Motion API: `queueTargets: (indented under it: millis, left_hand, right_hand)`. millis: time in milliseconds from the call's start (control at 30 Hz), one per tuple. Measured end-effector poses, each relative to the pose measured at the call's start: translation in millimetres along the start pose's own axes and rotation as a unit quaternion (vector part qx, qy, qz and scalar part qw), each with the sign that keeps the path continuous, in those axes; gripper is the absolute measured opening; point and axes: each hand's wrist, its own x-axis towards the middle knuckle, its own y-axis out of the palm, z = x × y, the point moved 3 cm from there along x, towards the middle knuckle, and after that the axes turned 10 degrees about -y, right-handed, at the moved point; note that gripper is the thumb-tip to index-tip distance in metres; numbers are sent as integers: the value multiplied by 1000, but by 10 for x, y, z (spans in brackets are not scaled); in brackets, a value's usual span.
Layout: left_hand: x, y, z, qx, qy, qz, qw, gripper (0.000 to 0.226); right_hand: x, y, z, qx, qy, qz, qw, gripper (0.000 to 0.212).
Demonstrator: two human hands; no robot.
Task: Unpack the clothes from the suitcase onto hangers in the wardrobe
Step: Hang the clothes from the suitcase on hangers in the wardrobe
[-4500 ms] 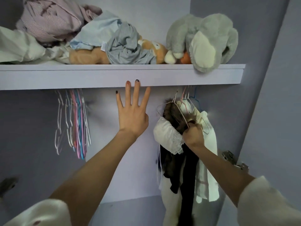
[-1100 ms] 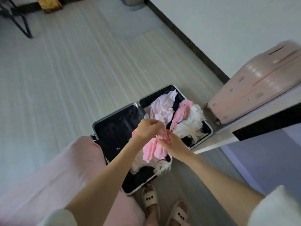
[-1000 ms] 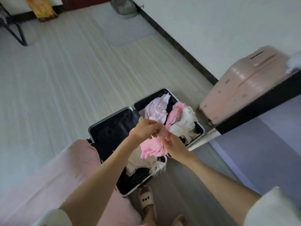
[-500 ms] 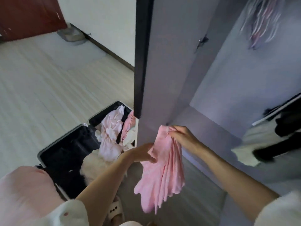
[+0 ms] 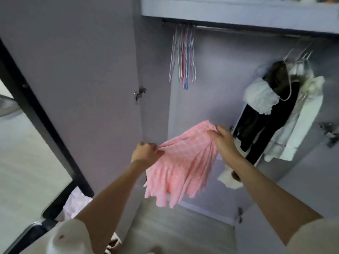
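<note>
A pink checked pleated skirt (image 5: 180,167) hangs stretched between my hands in front of the open wardrobe. My left hand (image 5: 145,153) pinches the left end of its waistband. My right hand (image 5: 222,139) grips the right end, a little higher. Several empty wire hangers (image 5: 183,55) in pink, white and blue hang bunched on the rail (image 5: 238,31) at the upper left. Only a corner of the open suitcase (image 5: 47,219) shows at the bottom left, with pale pink clothes (image 5: 77,204) in it.
Dark and white garments (image 5: 278,110) hang on hangers at the right end of the rail. The wardrobe door (image 5: 73,88) stands open on the left, with a hinge (image 5: 139,92) at its edge. A shelf (image 5: 238,11) runs above the rail.
My view has swung from the suitcase up into the wardrobe. Both hands have lifted the pink skirt out of the suitcase and spread its waistband apart.
</note>
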Motion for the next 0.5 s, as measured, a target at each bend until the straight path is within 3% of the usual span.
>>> queueTargets:
  millis: [67, 167, 300, 433, 500]
  left_hand:
    - [220, -238, -209, 55, 26, -53, 997, 36]
    - [624, -622, -564, 23, 67, -93, 993, 31]
    - [1247, -876, -875, -98, 97, -17, 990, 40]
    - [1687, -909, -1036, -228, 107, 105, 962, 48]
    - [1747, -925, -1070, -259, 101, 133, 951, 41]
  right_hand:
    - [226, -91, 6, -35, -20, -38, 998, 22]
    - [681, -150, 49, -65, -35, -92, 993, 32]
    - [1289, -109, 131, -108, -19, -102, 989, 16]
    - [1726, 81, -68, -144, 54, 22, 988, 26]
    - [1838, 153, -136, -148, 81, 46, 985, 29]
